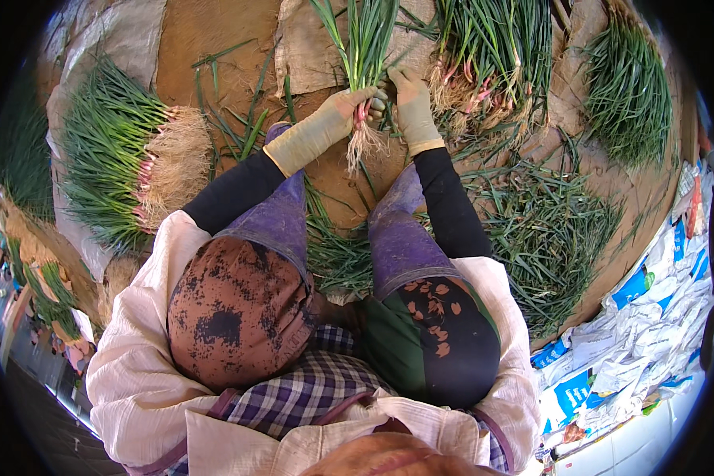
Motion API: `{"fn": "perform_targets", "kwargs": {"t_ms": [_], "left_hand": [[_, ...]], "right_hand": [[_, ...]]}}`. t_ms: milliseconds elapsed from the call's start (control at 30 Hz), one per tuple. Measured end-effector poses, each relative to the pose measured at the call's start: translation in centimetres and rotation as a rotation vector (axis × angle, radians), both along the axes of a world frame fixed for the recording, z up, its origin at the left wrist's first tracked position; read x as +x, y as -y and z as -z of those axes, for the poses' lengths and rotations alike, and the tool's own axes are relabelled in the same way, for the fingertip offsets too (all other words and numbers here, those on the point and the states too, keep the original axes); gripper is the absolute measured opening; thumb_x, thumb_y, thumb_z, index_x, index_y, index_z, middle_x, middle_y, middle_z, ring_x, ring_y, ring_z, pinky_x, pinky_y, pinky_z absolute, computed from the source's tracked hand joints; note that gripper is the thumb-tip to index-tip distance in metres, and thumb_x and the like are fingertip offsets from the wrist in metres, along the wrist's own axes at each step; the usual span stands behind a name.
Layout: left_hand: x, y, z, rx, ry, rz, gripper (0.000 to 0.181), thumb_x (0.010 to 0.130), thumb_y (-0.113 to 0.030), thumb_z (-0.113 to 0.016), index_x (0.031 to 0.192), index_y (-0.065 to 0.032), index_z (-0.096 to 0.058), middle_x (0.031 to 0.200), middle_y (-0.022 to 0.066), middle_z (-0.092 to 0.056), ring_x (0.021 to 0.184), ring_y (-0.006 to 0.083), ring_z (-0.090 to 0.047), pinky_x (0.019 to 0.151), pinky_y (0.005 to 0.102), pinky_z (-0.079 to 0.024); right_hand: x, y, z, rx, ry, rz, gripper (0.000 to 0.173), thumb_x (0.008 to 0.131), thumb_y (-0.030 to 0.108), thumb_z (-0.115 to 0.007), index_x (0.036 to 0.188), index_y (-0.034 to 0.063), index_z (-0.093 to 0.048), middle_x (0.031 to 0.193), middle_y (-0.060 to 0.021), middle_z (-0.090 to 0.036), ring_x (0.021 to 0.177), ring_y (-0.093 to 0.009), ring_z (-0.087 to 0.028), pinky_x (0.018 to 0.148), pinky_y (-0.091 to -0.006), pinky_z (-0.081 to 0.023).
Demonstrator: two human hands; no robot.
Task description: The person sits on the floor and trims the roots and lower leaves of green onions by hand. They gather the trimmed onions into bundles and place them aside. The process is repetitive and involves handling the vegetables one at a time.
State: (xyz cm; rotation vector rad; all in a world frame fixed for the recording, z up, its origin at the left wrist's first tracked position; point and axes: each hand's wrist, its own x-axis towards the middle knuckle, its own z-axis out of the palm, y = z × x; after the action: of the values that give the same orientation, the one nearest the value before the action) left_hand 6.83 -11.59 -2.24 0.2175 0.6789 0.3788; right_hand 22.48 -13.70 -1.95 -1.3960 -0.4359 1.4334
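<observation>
My left hand point(363, 107), in a pale, dirty rubber glove, grips a small bunch of green onions point(363, 65) just above the pinkish bulbs, with the stringy roots hanging down and the leaves pointing away from me. Just right of the bunch is my right hand point(407, 89), gloved alike, its fingers bent beside the leaves. Whether its fingertips pinch a leaf is too small to tell. Beyond my right hand lies a pile of green onions with roots point(482, 71).
Rows of green onions point(113, 154) lie on a sheet at left. More onions point(628, 89) lie at far right. Loose leaf trimmings point(547, 232) heap beside my right knee. Printed plastic sacks point(630, 333) are at lower right. A piece of sacking point(309, 53) lies ahead.
</observation>
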Motion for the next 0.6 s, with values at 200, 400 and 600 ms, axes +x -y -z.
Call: {"fn": "perform_targets", "kwargs": {"t_ms": [200,400,600], "left_hand": [[0.8,1.5,-0.5,-0.112,0.255,-0.026,0.018,0.093,-0.014,-0.057,0.099,0.0024,-0.061,0.083,0.0069,-0.062,0.07,0.014,-0.058,0.066,0.0272,-0.049],[0.1,0.8,-1.7,0.191,-0.512,0.29,0.032,0.091,-0.034,-0.059,0.085,-0.0024,-0.06,0.064,0.004,-0.057,0.049,0.0116,-0.048,0.042,0.0256,-0.039],[0.4,1.4,-3.1,0.604,-0.759,0.533,0.032,0.093,-0.034,-0.05,0.091,-0.0032,-0.056,0.064,0.0034,-0.055,0.049,0.012,-0.047,0.05,0.0267,-0.042]], "right_hand": [[0.8,1.8,0.3,-0.358,-0.801,0.409,0.016,0.094,0.013,-0.043,0.08,0.0061,-0.045,0.06,-0.004,-0.044,0.045,-0.019,-0.04,0.042,-0.0333,-0.034],[1.4,2.6,-3.8,-0.181,-0.193,0.035,0.015,0.09,0.013,-0.05,0.095,0.0005,-0.055,0.074,-0.0053,-0.06,0.057,-0.012,-0.052,0.051,-0.024,-0.04],[-1.3,0.6,-3.6,0.066,0.753,-0.297,0.028,0.085,0.025,-0.061,0.091,-0.0024,-0.06,0.081,-0.0204,-0.064,0.075,-0.033,-0.062,0.066,-0.0375,-0.047]]}}
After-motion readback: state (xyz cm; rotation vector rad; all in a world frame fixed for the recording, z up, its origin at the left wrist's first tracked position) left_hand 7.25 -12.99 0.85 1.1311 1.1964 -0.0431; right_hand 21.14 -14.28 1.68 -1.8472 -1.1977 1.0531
